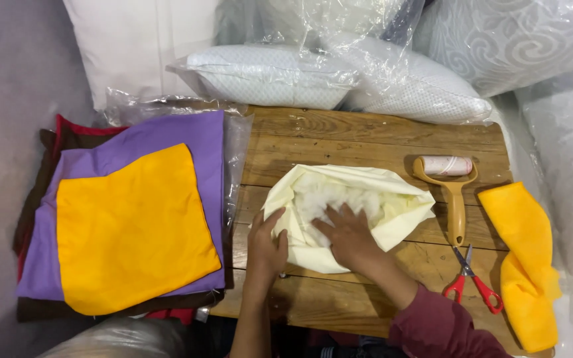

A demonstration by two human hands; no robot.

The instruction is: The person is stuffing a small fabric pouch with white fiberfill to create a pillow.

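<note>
Pale yellow pillow cover (346,212) sits mid-table, toward the front edge of the wooden table (339,136), mouth open upward. Left hand (268,246) grips the cover's left rim, fingers curled around the fabric. Right hand (346,232) is flat, fingers spread, pressing down on the white stuffing (319,195) inside the opening; it holds nothing.

Cover looks soft, wrinkled, edges folded back around the mouth. Contents: white fluffy fill, probably fibre, hard to resolve.

Right of the cover: lint roller (454,192) with tan handle, handle pointing toward the front edge. Red-handled scissors (470,282) just below it, near the front right corner. Folded yellow cloth (525,265) hangs over the right edge.

Off the left edge: fabric stack (127,219), yellow on purple on brown and red. Back edge: bagged white pillows (273,76) in clear plastic.
</note>
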